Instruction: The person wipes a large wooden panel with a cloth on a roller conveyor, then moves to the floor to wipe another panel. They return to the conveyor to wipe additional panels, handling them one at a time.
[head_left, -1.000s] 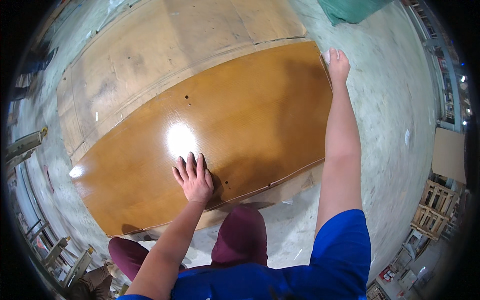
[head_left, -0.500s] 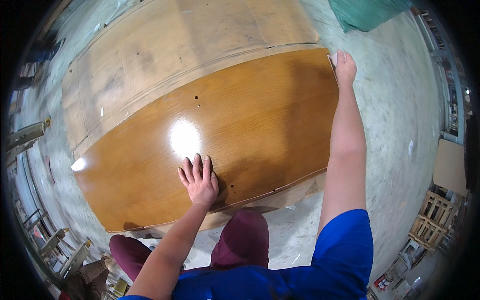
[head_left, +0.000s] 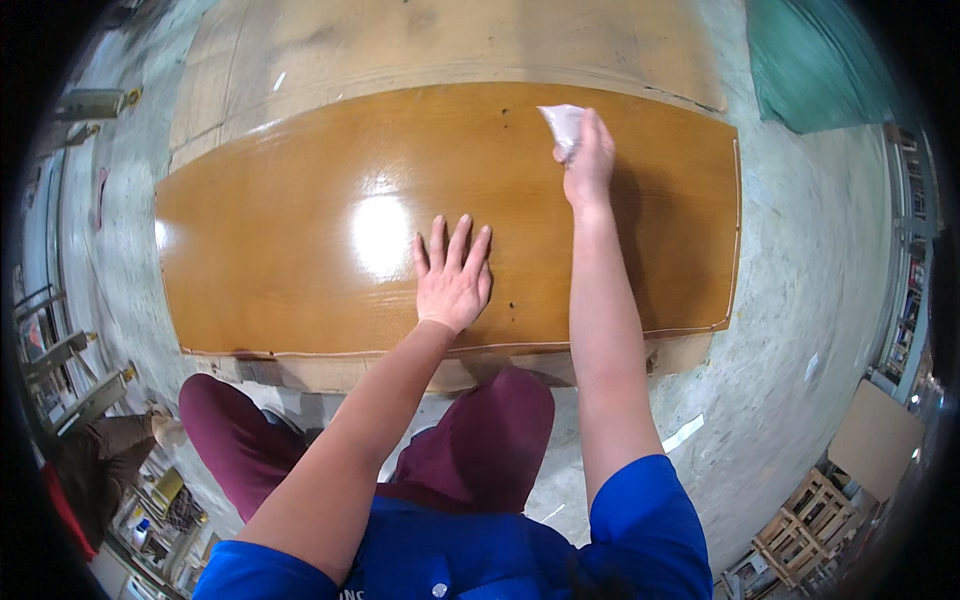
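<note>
A large brown wood panel (head_left: 300, 270) with curved long sides and a glossy surface lies before me. A thin white line, like a bead of glue, runs along its near and right edges. My left hand (head_left: 455, 280) rests flat on the panel near its middle, fingers spread, holding nothing. Over the far right part of the panel, my right hand (head_left: 592, 160) is closed around a small, crumpled whitish plastic bag (head_left: 564, 124). The bag sticks up past the fingers, and its lower part is hidden in the hand. Small dark holes show in the panel.
Brown cardboard sheets (head_left: 450, 45) lie under and beyond the panel on the grey-green floor (head_left: 800, 260). A green sack (head_left: 815, 65) stands at the far right. Wooden pallets (head_left: 805, 525) and a cardboard piece (head_left: 875, 440) are at the lower right. Another person (head_left: 110, 455) is at the lower left.
My right hand has come left from the panel's far right corner to above its surface, still holding the bag. My left hand stays flat on the panel. The view has turned.
</note>
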